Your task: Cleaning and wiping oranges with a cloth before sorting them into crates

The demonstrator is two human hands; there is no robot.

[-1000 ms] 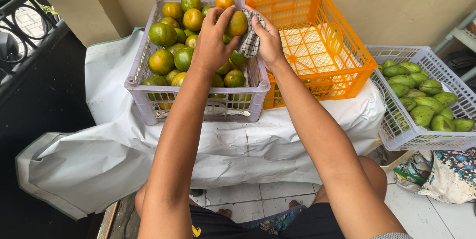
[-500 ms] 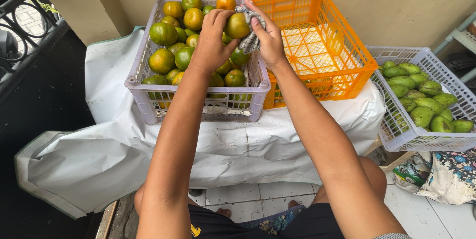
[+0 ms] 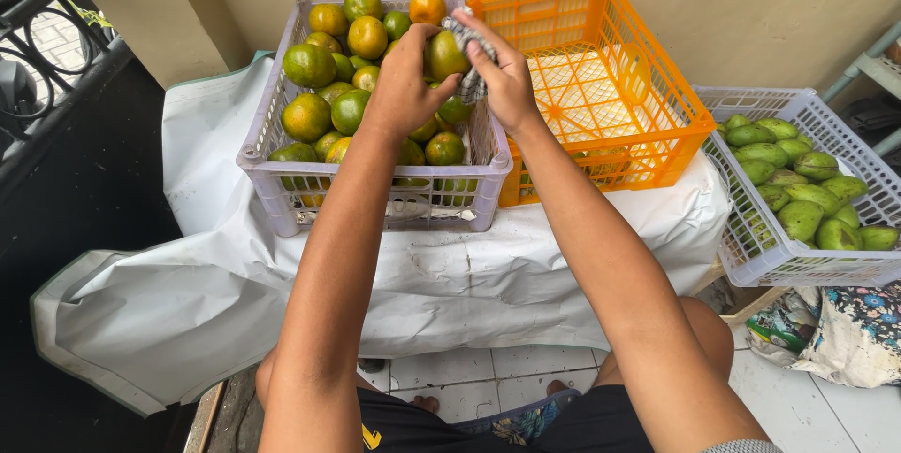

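the left hand grips a green-yellow orange above the back right corner of the lilac crate, fingers curled around the fruit's near and left side. the right hand presses a checked cloth against the fruit's right face, fingers close together and bent over the fabric, thumb underneath. compared with a second ago the cloth has ridden up over the top of the orange and the fruit has turned a little in the left hand's grasp, so less of its skin shows now (the wiping is working its way round). both hands have barely shifted from their spot over the crate. the rest of the oranges lie heaped in the lilac crate, while the orange crate just beside it looks empty. off to the right a white basket holds green mangoes, well apart from the hands. a white sheet covers the stand under the crates.
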